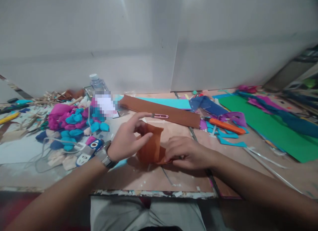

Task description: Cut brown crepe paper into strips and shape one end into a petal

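A small brown sheet (152,143), curved and partly standing up, is at the table's front middle; I cannot tell whether it is paper or foam. At its left side is my left hand (131,136), thumb and index finger spread apart, the other fingers partly hidden at the sheet's edge. My right hand (186,153) has its fingers closed on the sheet's lower right edge. Just behind lies a long brown strip (179,113), with a small pink-framed cutter (161,116) at its front edge, near my left index fingertip.
Pink and blue crumpled pieces (67,120) are heaped at left, near a power strip (84,156), a bottle (96,82) and a phone (105,103). To the right are an orange utility knife (226,125), blue scraps (231,141) and a green sheet (268,128). A wall (124,58) stands behind.
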Tool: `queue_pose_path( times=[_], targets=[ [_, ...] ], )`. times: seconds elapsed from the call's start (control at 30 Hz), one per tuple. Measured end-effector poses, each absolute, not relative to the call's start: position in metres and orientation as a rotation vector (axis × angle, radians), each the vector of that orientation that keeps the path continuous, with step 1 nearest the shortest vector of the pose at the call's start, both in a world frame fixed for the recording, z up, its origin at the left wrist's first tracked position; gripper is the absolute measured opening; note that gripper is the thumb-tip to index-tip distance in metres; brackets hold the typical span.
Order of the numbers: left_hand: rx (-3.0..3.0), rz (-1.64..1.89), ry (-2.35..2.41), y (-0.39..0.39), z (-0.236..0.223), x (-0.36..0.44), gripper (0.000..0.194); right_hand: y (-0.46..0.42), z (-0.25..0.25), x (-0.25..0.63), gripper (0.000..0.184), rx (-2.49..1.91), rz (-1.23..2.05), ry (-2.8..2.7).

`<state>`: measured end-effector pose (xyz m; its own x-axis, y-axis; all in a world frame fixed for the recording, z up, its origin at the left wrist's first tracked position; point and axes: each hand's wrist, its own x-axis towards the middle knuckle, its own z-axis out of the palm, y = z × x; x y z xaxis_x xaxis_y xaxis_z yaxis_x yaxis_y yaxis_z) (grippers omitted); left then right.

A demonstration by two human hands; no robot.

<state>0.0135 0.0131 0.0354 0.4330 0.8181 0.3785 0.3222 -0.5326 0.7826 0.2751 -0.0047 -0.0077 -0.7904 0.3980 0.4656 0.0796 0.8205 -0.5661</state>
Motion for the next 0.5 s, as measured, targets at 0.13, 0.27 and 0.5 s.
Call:
queue_pose_path(
  times=[0.13, 0.27, 0.5],
  targets=[
    [1.956, 0.86, 1.025, 0.02, 0.011, 0.019, 0.049, -0.01, -0.007, 0.272, 0.015, -0.345, 0.725, -2.338],
    [1.837, 0.821, 0.99, 0.014, -0.003, 0.023, 0.051, -0.013, -0.004, 0.269, 0.005, -0.693, 0.673, -2.109],
    [1.901, 1.115, 1.034, 0.007, 0.012, 0.018, 0.037, -0.013, 0.008, 0.276, 0.004, -0.671, 0.918, -2.18]
  ],
)
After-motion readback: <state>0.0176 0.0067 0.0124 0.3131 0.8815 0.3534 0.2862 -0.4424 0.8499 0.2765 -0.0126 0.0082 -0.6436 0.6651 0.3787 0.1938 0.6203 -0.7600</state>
